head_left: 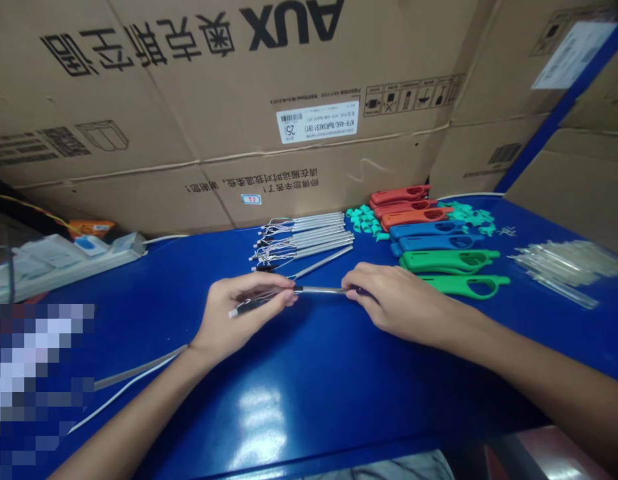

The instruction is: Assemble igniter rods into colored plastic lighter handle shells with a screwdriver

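A thin silver metal tube (321, 290) is held level between both hands above the blue table (299, 373). My left hand (249, 310) pinches its left end, where wires and a black part with a white tip (246, 307) stick out. Fingers of my right hand (383, 293) are closed on the tube's right end, and a small dark piece shows there, partly hidden. Just behind lies a row of similar silver tubes (319, 237) with wires at their left ends. Another tube (323, 261) lies at a slant nearest my hands.
Red, orange, blue and green plastic handles (451, 260) lie behind my right hand, with small teal caps (363, 221) around them. Clear tubes (569, 263) are at the right. A power strip (63, 263) stands at the left. A cardboard wall (209, 113) closes off the back.
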The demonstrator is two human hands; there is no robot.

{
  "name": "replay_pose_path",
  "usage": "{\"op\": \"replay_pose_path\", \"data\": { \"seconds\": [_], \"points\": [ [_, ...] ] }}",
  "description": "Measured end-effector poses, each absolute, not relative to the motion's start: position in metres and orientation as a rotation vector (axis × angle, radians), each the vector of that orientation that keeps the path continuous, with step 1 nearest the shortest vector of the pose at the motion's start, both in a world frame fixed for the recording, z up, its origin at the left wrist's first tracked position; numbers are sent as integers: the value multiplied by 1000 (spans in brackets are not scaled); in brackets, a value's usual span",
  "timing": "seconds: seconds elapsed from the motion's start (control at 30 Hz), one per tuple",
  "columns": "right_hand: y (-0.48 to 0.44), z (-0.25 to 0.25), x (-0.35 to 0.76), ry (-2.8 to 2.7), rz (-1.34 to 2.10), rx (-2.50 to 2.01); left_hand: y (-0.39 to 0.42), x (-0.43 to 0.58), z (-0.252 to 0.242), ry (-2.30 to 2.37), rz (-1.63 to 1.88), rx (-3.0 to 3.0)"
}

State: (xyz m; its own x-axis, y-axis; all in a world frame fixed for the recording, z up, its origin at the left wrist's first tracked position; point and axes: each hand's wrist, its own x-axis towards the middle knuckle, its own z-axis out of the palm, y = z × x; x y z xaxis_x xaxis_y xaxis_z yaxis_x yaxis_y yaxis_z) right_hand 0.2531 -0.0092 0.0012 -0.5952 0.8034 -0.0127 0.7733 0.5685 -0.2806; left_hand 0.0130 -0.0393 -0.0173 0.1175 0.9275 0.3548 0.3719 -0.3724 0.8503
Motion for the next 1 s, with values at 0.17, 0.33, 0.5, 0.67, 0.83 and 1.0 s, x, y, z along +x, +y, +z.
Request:
{"op": "replay_pose_path", "data": {
  "seconds": [0.17,0.33,0.5,0.67,0.83,1.0],
  "points": [
    [-9,1,253,-2683,473,-1329,-39,13,-18,1264,1256,1800],
    [-8,-1,255,-2711,451,-1260,-39,14,-18,1266,1238,1823],
    [-9,-1,256,-2694,471,-1243,-38,13,-18,1254,1232,1826],
    [-9,0,255,-2712,464,-1229,-36,12,-18,1288,1231,1824],
    [-9,-2,257,-2729,460,-1171,-37,12,-17,1316,1246,1824],
    [-9,-3,259,-2722,615,-1111,-37,12,-16,1332,1254,1832]
  ]
}}
